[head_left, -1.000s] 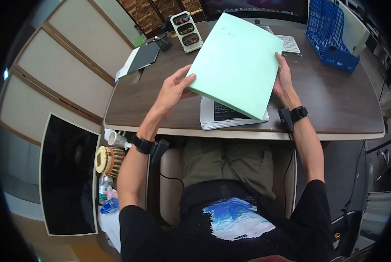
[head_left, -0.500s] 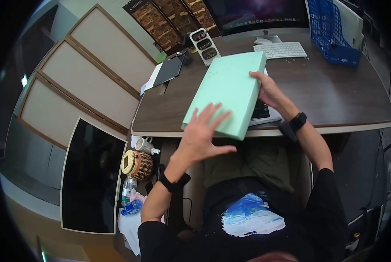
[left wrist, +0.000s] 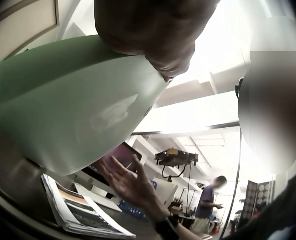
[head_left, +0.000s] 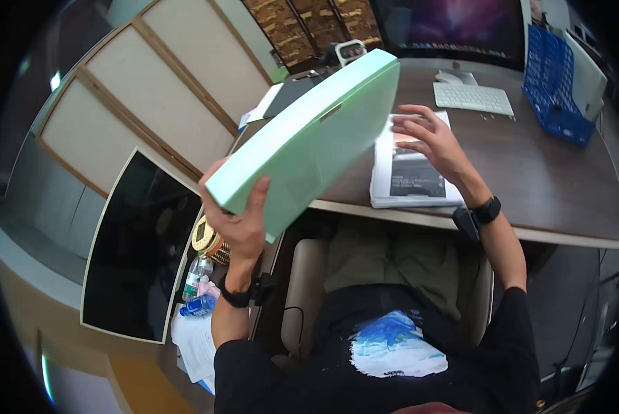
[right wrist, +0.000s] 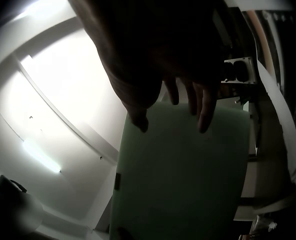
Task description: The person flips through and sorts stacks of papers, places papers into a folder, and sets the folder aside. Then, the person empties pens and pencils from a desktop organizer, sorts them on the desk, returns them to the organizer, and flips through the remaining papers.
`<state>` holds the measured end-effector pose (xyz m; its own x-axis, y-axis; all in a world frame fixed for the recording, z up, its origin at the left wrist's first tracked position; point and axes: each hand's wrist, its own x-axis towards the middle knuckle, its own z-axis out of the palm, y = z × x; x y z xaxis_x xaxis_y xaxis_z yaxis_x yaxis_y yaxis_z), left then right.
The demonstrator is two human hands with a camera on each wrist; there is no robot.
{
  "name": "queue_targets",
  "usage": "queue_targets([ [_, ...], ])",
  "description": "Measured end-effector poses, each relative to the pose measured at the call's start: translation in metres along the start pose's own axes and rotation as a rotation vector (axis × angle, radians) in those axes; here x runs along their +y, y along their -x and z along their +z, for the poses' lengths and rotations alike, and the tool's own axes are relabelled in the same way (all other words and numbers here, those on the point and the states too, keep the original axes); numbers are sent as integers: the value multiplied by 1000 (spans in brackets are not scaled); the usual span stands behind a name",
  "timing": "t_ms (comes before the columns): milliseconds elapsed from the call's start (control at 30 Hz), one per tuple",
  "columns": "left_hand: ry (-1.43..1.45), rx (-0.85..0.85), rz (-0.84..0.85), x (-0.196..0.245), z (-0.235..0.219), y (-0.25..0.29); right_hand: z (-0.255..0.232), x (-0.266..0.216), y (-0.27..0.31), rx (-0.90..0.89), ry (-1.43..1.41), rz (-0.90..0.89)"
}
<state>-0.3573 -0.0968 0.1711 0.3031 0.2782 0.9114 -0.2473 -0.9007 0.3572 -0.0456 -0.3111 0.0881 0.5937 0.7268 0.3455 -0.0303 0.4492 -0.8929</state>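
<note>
A flat mint-green file box (head_left: 302, 155) is held up over the desk's left part, tilted with a long narrow side turned upward. My left hand (head_left: 239, 224) grips its lower left end, the thumb lying on the broad face. In the left wrist view that broad face (left wrist: 83, 115) fills much of the left side. My right hand (head_left: 437, 141) is apart from the box, fingers spread and loosely bent, above a stack of printed papers (head_left: 416, 181). The right wrist view shows the box (right wrist: 180, 170) beyond the right fingers.
A keyboard (head_left: 474, 98), a mouse (head_left: 449, 79) and a monitor (head_left: 454, 31) stand at the back. To the right is a blue file rack (head_left: 558, 90). A dark screen (head_left: 140, 252), a woven basket (head_left: 209, 238) and bottles (head_left: 195, 276) sit at the left.
The box has turned from lying broad face up to standing tilted, and shifted left. My left hand, spread over it half a second ago, now grips its end. My right hand has let go.
</note>
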Motion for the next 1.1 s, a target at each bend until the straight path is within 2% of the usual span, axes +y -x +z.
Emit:
queue_targets([
  [100,216,111,-248,12,-23,-8,-20,4,-3,120,221,-147],
  [133,204,119,-328,13,-29,-11,-24,3,-4,71,221,-170],
  [167,324,115,-387,11,-31,-11,-27,3,-4,27,222,-189],
  [233,431,77,-587,5,-32,-7,-16,-6,9,-49,185,-164],
  [267,440,88,-587,-1,-28,-6,-15,-7,11,-94,153,-102],
  [300,486,-10,-683,-8,-23,-6,-14,-10,14,-138,121,-43],
  [333,530,-111,-777,-13,-18,-9,-7,-11,21,-81,126,-17],
  [367,537,-103,-773,-18,-12,-14,-4,-16,22,-86,136,-20],
  [433,556,-168,-900,-27,2,-23,2,-20,27,-74,93,118],
  [467,561,-158,-915,-45,13,-24,6,-14,33,24,86,167],
  [500,434,-120,-730,-71,27,-24,12,-7,42,18,97,180],
  [533,306,-82,-544,-79,34,-23,20,1,53,117,9,186],
  [567,311,-71,-553,-83,32,-18,26,7,64,219,-81,189],
  [633,-229,-294,-206,-75,27,-19,32,13,80,263,-58,151],
  [667,-175,-367,-144,-70,30,-12,34,16,85,305,-114,111],
  [767,-117,-660,-117,-32,45,25,29,29,101,357,-204,111],
  [867,-138,-886,-49,9,66,66,52,36,116,419,-347,100],
  [967,-133,-923,-37,40,86,91,72,49,131,372,-361,92],
  [1033,-216,-1023,-74,47,92,101,83,58,142,347,-331,119],
  [1100,-262,-1008,-32,34,92,106,84,63,152,295,-285,172],
])
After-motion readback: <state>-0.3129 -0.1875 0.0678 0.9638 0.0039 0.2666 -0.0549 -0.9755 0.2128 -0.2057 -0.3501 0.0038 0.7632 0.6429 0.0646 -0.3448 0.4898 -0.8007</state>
